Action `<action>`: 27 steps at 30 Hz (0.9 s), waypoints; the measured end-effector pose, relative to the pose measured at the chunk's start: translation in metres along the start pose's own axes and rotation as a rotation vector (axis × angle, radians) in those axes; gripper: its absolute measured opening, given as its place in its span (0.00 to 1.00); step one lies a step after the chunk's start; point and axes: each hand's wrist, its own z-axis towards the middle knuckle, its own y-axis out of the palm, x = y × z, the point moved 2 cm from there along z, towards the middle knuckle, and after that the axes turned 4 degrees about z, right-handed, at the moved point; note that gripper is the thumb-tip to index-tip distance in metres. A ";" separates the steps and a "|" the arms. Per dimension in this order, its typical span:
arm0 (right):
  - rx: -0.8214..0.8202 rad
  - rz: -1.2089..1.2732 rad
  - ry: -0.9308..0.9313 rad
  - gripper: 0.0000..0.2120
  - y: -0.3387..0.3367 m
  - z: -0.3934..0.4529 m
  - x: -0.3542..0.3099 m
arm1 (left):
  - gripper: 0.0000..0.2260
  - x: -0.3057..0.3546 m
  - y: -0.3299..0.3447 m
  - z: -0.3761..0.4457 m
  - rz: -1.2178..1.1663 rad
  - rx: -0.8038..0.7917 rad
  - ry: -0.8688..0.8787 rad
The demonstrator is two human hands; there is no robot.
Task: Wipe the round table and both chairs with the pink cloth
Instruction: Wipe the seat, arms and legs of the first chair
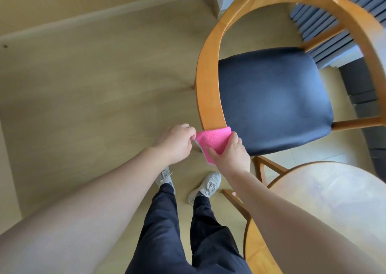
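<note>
The pink cloth [212,139] is folded and held between both hands at the near end of a wooden chair's curved armrest [208,81]. My left hand [177,142] pinches its left edge. My right hand [231,154] grips its right side, thumb on top. The chair has a dark blue padded seat [271,100] and a curved wooden back. The round light wooden table [325,200] lies at the lower right, under my right forearm. A second chair is not identifiable; only wooden bars [269,167] show beside the table.
Light wood floor [94,98] spreads to the left with a pale skirting board at the top. My legs and grey shoes [205,187] stand below the hands. Dark grey slatted panels [325,18] and dark furniture stand at the right beyond the chair.
</note>
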 end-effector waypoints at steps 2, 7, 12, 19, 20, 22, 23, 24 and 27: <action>0.035 -0.024 -0.014 0.35 0.001 0.004 -0.007 | 0.08 -0.006 -0.001 0.001 -0.010 -0.005 -0.004; 0.079 -0.042 -0.026 0.38 0.003 0.019 -0.024 | 0.08 -0.021 -0.011 0.010 -0.024 -0.012 -0.020; 0.113 -0.058 -0.038 0.43 0.004 0.040 -0.048 | 0.09 -0.037 -0.020 0.022 -0.034 -0.014 -0.046; 0.120 -0.071 -0.010 0.53 -0.003 0.081 -0.089 | 0.10 -0.062 -0.030 0.037 -0.043 -0.008 -0.049; 0.111 -0.077 0.003 0.54 -0.003 0.085 -0.092 | 0.10 -0.064 -0.032 0.038 -0.041 -0.012 -0.049; 0.087 -0.088 0.021 0.54 -0.004 0.087 -0.096 | 0.10 -0.068 -0.038 0.040 -0.032 -0.026 -0.054; 0.076 -0.091 0.027 0.55 -0.004 0.086 -0.096 | 0.10 -0.070 -0.041 0.041 -0.023 -0.034 -0.057; 0.068 -0.093 0.033 0.55 -0.004 0.086 -0.096 | 0.10 -0.072 -0.045 0.042 -0.015 -0.038 -0.061; 0.053 -0.099 0.039 0.56 -0.007 0.087 -0.101 | 0.09 -0.077 -0.062 0.051 0.004 -0.007 -0.078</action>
